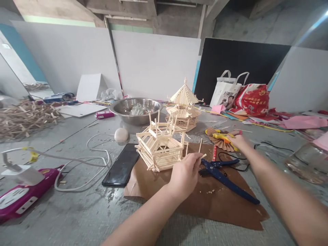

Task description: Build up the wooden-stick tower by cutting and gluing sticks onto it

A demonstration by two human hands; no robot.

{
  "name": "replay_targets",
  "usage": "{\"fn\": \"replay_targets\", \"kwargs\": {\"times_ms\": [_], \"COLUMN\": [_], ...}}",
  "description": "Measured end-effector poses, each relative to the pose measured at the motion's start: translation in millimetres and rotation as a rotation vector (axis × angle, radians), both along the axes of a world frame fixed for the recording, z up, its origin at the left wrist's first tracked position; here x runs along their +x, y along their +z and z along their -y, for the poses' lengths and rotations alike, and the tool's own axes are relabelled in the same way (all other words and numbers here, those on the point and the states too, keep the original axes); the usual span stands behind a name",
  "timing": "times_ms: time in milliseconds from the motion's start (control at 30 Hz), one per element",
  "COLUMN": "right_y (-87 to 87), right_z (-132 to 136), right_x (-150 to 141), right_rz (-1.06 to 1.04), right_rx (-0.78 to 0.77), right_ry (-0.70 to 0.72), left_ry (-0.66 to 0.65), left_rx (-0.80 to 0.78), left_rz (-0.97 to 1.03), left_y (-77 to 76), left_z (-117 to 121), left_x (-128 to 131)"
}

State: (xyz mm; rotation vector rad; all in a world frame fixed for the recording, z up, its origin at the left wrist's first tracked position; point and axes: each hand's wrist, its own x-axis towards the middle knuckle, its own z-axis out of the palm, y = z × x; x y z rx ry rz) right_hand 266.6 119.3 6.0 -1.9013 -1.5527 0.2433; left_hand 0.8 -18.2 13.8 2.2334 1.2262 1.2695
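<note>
My left hand (186, 172) is closed, pinching a short wooden stick (203, 156) at its fingertips. Just beyond it stands a small building frame of wooden sticks (164, 150), several-sided, with a railing and upright sticks on top. My right hand (236, 141), smeared by motion, is closed on the rear of a yellow glue gun (220, 136), above a pleated brown paper piece (215, 140). Between my hands, blue-handled pliers (222, 177) lie on a brown sheet (205, 205), with small wood crumbs nearby.
Behind the frame stands a stick pavilion (185, 102) with a pointed roof, beside a metal bowl (137, 118). Left are a phone (121, 165), a white cable and a purple power strip (30, 189). A glass jar (309, 162) is at right; bags (252, 99) stand behind.
</note>
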Motion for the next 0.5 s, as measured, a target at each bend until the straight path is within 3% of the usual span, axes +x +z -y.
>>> {"fn": "replay_targets", "kwargs": {"times_ms": [67, 133, 233, 300, 367, 433, 500], "right_y": [6.9, 17.4, 37.1, 50.0, 59.8, 64.1, 62.8], "right_z": [2, 11, 42, 68, 90, 103, 107], "right_x": [-5, -18, -51, -74, -92, -102, -107], "right_rz": [0.081, 0.134, 0.161, 0.112, 0.066, 0.034, -0.018], "right_rx": [0.039, 0.087, 0.132, 0.218, 0.225, 0.200, 0.154], "right_ry": [-0.061, -0.029, 0.198, 0.555, 0.798, 0.891, 0.872], "left_ry": [0.037, 0.078, 0.123, 0.144, 0.160, 0.174, 0.185], "left_rx": [-0.009, -0.021, -0.012, 0.002, 0.016, 0.034, 0.063], "left_rz": [0.016, 0.001, -0.046, -0.081, -0.100, -0.098, -0.081], "left_y": [1.6, 3.0, 5.2, 6.7, 7.8, 8.4, 8.8], "left_z": [-3, -4, -5, -5, -6, -6, -5], "left_x": [-3, -5, -8, -9, -10, -11, -12]}}
